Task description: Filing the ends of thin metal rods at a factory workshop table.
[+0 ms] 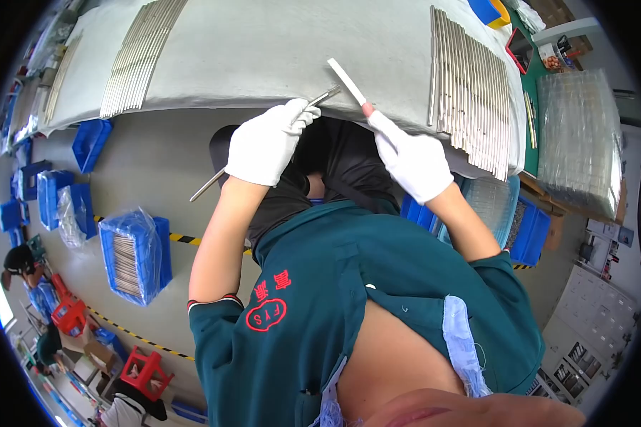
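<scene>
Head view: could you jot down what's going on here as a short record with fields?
Left hand: white glove, grips thin metal rod
Right hand: white glove, holds flat white stick
Table: grey cloth top
Rows of metal rods: lying side by side on the table
Blue crate: on the floor, holds more rods

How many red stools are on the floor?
2: one red stool at the lower left, another red stool further left near a blue bin. Others may be hidden.
</scene>
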Motion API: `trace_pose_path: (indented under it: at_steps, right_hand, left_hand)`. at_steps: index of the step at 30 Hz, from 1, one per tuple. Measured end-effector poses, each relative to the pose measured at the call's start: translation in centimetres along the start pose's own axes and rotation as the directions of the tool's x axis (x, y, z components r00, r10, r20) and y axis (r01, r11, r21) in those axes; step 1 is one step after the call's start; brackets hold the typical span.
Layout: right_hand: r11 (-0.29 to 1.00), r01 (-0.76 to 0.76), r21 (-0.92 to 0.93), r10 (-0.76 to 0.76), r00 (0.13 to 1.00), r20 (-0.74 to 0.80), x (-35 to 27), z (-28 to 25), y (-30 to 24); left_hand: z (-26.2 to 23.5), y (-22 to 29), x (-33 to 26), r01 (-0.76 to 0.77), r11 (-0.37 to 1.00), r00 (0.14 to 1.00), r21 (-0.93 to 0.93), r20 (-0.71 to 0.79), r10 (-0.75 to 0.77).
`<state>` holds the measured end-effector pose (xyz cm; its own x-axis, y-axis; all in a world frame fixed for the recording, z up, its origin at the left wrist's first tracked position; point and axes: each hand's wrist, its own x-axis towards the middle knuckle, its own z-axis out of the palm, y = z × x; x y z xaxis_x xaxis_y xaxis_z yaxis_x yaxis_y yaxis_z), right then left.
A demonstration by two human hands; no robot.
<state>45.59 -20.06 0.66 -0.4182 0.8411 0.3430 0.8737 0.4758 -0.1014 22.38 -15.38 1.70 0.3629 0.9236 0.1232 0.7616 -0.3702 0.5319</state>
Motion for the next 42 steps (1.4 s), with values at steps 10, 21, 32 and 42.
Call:
trace_pose_path:
  at_steps: [10,21,32,42]
  right_hand:
    - [1.0,-0.005,-0.029,0.009,0.991,0.131,1.0,-0.3,-1.9]
    - [0.999,-0.048,-0.024,0.051,0.988,0.144,-0.6,-2.2,-2.3]
    - [0.997,-0.034,-0.073,0.045,0.987,0.156,-0.8,-1.4,-2.2]
    - [0.995,-0.047,-0.082,0.058,0.988,0.14,-0.9,-1.2,-2.5]
  left_hand:
    - [0.4,-0.5,-0.4,-0.04,0.987,0.997,0.155,-0.053,0.049]
    - [-1.0,-0.5,0.8,0.273,0.867,0.949,-0.417,0.264,-0.172]
    - [-2.0,-0.1,1.7,0.503,0.749,0.819,-0.43,0.514,-0.255]
    - [-1.4,-1.2,1.4,0.331,0.826,0.911,-0.457,0.381,-0.154]
